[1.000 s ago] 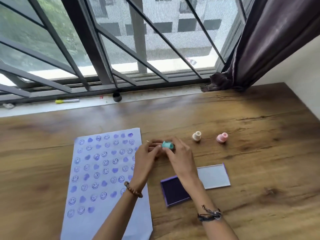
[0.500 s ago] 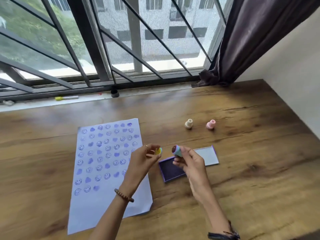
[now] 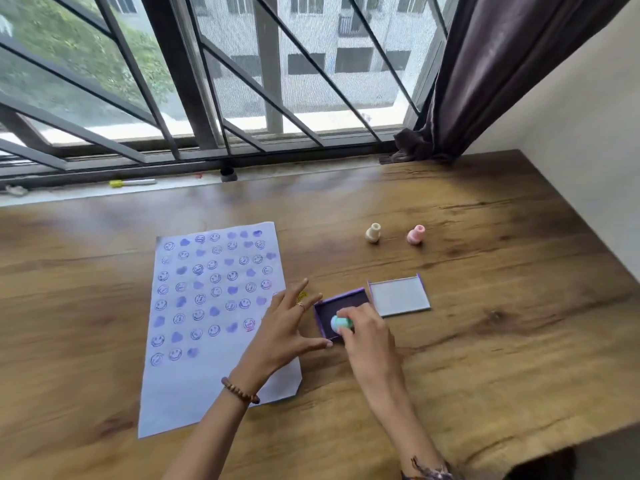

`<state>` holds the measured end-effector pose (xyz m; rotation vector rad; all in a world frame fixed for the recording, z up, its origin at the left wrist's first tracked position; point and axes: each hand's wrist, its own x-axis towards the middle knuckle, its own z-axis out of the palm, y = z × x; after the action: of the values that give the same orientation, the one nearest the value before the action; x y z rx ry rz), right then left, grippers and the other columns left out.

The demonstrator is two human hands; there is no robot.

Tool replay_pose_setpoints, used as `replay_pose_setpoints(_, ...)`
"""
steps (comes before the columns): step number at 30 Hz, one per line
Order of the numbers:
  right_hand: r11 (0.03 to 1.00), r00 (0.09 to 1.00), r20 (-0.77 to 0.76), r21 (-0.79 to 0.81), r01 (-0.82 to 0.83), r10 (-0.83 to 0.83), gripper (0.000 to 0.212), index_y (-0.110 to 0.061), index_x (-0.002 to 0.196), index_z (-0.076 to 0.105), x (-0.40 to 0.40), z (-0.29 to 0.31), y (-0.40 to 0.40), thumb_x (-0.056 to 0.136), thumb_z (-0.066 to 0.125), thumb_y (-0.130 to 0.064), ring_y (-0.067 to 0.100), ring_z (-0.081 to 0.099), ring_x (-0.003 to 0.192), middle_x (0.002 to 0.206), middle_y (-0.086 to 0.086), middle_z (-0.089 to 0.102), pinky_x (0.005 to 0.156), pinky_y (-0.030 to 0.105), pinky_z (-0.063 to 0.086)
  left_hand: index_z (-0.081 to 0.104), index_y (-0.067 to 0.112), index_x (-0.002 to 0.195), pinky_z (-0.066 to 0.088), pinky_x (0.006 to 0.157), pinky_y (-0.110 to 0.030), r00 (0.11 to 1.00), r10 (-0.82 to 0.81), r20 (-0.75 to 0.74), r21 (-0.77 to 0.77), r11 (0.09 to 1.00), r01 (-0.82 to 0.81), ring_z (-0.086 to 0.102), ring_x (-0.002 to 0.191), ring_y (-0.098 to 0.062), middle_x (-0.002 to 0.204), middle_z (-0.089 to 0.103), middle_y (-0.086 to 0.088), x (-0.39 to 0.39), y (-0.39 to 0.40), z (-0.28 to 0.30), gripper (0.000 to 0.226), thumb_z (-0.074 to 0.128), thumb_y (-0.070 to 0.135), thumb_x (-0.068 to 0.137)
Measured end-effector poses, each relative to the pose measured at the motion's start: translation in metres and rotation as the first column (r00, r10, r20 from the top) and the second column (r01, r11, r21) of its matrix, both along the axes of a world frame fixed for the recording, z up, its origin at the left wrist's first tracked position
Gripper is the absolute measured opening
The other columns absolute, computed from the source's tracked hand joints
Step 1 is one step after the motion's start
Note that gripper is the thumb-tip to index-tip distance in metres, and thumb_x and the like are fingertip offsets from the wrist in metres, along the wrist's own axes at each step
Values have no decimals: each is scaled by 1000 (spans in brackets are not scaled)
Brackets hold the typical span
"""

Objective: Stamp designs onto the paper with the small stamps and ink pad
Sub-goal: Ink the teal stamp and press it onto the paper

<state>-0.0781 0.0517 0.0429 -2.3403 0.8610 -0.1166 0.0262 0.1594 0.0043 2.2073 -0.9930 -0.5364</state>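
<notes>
A white paper (image 3: 194, 386) covered with purple smiley and heart prints lies on the wooden table (image 3: 485, 358). To its right sits the open purple ink pad (image 3: 349, 301). My right hand (image 3: 370, 337) is shut on a small teal stamp (image 3: 338, 323), whose end is down on the pad. My left hand (image 3: 284, 330) rests beside the pad with fingers spread, its thumb tip at the pad's near left corner. A small yellow piece (image 3: 302, 295) shows between its fingers; I cannot tell whether it is held.
The pad's grey lid (image 3: 398, 296) lies just right of the pad. A cream stamp (image 3: 373, 233) and a pink stamp (image 3: 415, 234) stand farther back. A yellow-capped marker (image 3: 131, 182) lies on the window sill. A dark curtain (image 3: 485, 81) hangs at the right.
My right hand has lowered the teal stamp from the air onto the ink pad. My left hand has dropped to the pad's left side and spread its fingers.
</notes>
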Motion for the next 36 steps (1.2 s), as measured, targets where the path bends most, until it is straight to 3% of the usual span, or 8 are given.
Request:
replay_pose_setpoints(3, 977, 991, -120, -197, -82, 59, 17, -14, 102, 61, 3, 5, 14, 86, 58, -8, 24, 65, 83, 101, 5, 58, 62, 32, 48, 44, 26, 131, 19, 110, -29, 999, 4, 49, -14, 1000, -3, 22, 133, -21, 150, 26, 0, -2, 0, -3, 72, 76, 39, 68)
replay_pose_setpoints(6, 927, 983, -138, -338, -159, 119, 27, -10, 76, 65, 2, 7, 23, 58, 78, 5, 20, 65, 60, 74, 6, 64, 42, 24, 47, 45, 26, 130, 21, 111, -32, 999, 12, 44, -34, 999, -11, 23, 134, -21, 150, 27, 0, -3, 0, -6, 69, 75, 39, 69)
replay_pose_setpoints(12, 928, 935, -281, -238, -288, 218, 11, -5, 93, 59, 18, 15, 6, 83, 57, -1, 30, 61, 89, 100, 13, 61, 61, 32, 39, 46, 28, 129, 21, 110, -34, 1000, 22, 18, -46, 999, -21, 23, 134, -22, 151, 26, -1, -2, -1, -10, 68, 75, 39, 68)
replay_pose_setpoints(19, 971, 859, -482, -65, -230, 171, 25, -5, 102, 67, 56, 37, -12, 78, 60, -1, 36, 61, 101, 110, 20, 64, 77, 35, 50, 19, 28, 142, 4, 112, -24, 995, -77, 57, -50, 996, 80, 1, 143, -14, 152, -3, 9, 5, 30, 1, 85, 69, 42, 74)
replay_pose_setpoints(23, 998, 968, -249, -38, -47, 37, 12, -6, 90, 66, 55, 39, 31, 79, 61, -10, 35, 62, 92, 99, 19, 67, 69, 33, 45, 26, 32, 139, 3, 115, -31, 983, -26, 182, -44, 998, 35, -8, 140, -11, 150, 3, 11, 43, 106, 11, 76, 68, 42, 75)
replay_pose_setpoints(27, 988, 1000, 4, 154, -31, 31, 14, -14, 93, 66, 62, 24, 109, 79, 66, -13, 27, 63, 90, 99, 10, 64, 76, 36, 46, 12, 39, 136, 0, 117, -41, 993, -48, 107, 100, 994, 38, -15, 138, -9, 148, -4, 14, 81, 184, 8, 88, 70, 47, 71)
replay_pose_setpoints(33, 996, 991, -103, -17, -84, 82, 19, -15, 106, 58, 77, 1, 165, 87, 57, -16, 28, 59, 95, 109, 8, 54, 78, 34, 43, -6, 46, 135, -29, 104, -16, 982, -128, 140, 222, 970, 94, -23, 135, -2, 148, -14, 21, 90, 221, -13, 100, 60, 69, 64)
replay_pose_setpoints(36, 986, 979, -189, -130, -104, 78, 19, -12, 110, 52, 77, -3, 177, 91, 49, -13, 28, 59, 93, 113, 8, 50, 73, 32, 43, -2, 43, 138, -25, 109, -24, 980, -125, 157, 209, 974, 91, -21, 137, -3, 146, -16, 22, 91, 222, -19, 100, 57, 72, 63)
